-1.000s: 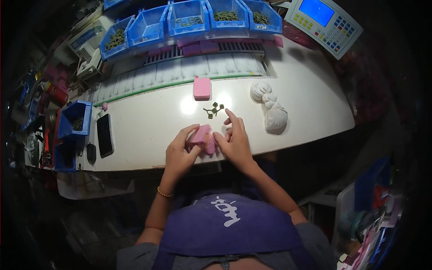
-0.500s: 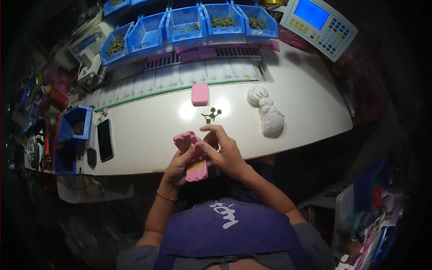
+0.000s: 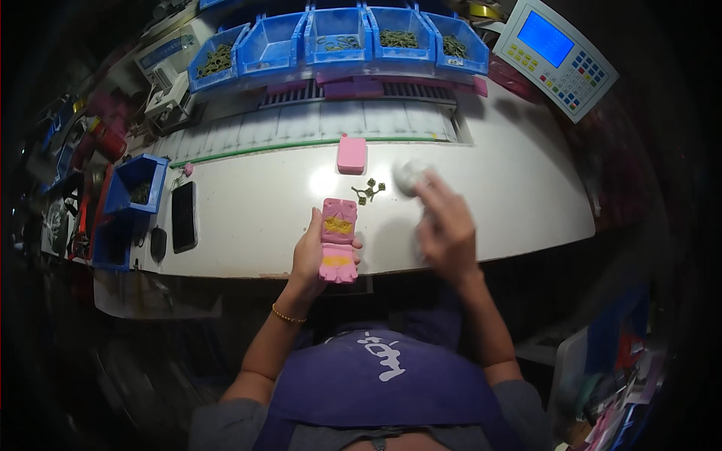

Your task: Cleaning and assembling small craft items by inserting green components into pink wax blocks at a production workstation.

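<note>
In my left hand (image 3: pixel 307 257) rests a pink rubber mold (image 3: pixel 338 234), folded open, with yellow patches on both inner faces. My fingers wrap round it from beneath and the side, over the front edge of the table. My right hand (image 3: pixel 449 229), smeared by motion, grips a knotted white cloth pouch (image 3: pixel 408 177) above the tabletop to the right. Part of the pouch is hidden by the hand. Between the hands and farther back lie small dark green branched pieces (image 3: pixel 369 191). Behind them sits a pink block (image 3: pixel 351 155).
Blue bins (image 3: pixel 337 43) with small green parts line the back. A keypad device with a blue screen (image 3: pixel 555 56) stands at the back right. At left are a phone (image 3: pixel 183 216), a small black object (image 3: pixel 158 243) and another blue bin (image 3: pixel 137 186).
My right hand left the mold, moved right and took hold of the white cloth pouch, lifting it. The mold now lies open, upright in my left hand. The view shifted slightly.
</note>
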